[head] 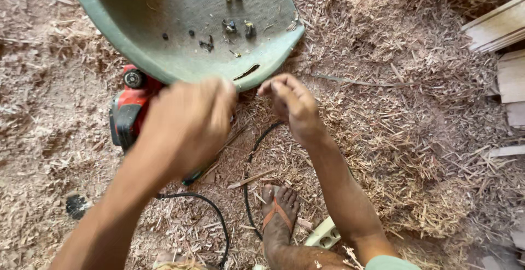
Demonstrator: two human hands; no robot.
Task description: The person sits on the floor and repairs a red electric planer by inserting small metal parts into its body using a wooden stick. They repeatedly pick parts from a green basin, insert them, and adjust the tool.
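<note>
The left hand (186, 125) is blurred, its fingers curled into a loose fist; whether that grip encloses anything cannot be told. The right hand (290, 103) sits just beside it, thumb and forefinger pinched together at the tips, perhaps on something too small to make out.

Just above both grips lies the lower rim of a green seat shell (180, 29), with a slot (246, 72) in the rim right between and above the two hands. Farther up inside the shell lie a few dark screws (229, 27).

Under the left grip, partly hidden by it and by the shell, is a red and black power tool (128, 109). A black cord (219, 221) runs from below that grip down toward the person; a second loop of it curves below the right grip.

Below the right wrist a foot in a sandal (279, 212) rests on the floor, with a pale socket strip (322, 234) beside it. Wood shavings (415, 139) cover the floor all around, and pale boards (503, 29) lie well off to the right of the right grip.
</note>
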